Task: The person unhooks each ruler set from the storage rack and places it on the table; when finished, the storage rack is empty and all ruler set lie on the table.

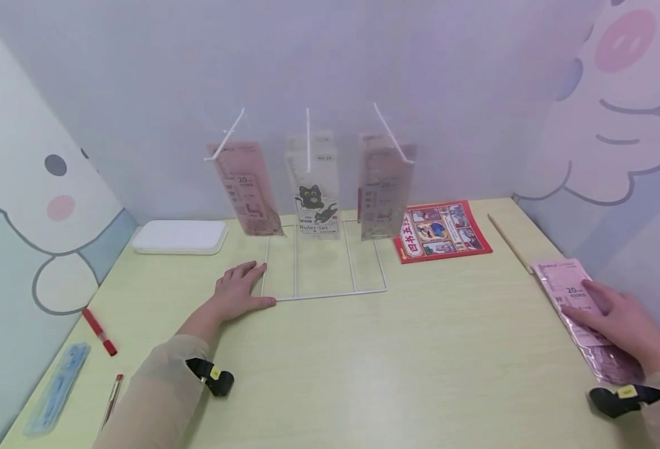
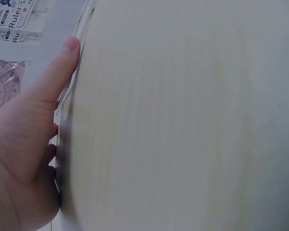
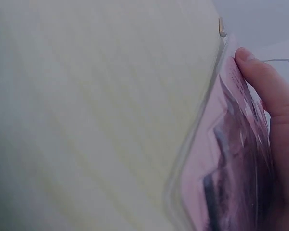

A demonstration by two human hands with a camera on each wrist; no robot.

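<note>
The pink packet (image 1: 584,315) lies flat at the table's (image 1: 363,368) right edge, near the front, one end toward a wooden stick (image 1: 509,242) that runs along that edge. The right hand (image 1: 624,324) rests on it with straight fingers, not gripping. The left hand (image 1: 239,292) lies flat and relaxed on the table, its thumb touching the front left corner of the white wire rack (image 1: 324,274). 3 packets hang on the rack's hooks. Between the hands the tabletop is bare and wide. A red booklet (image 1: 442,231) lies right of the rack, a white box (image 1: 179,237) left, 2 pens (image 1: 100,332) by the left edge.
</note>
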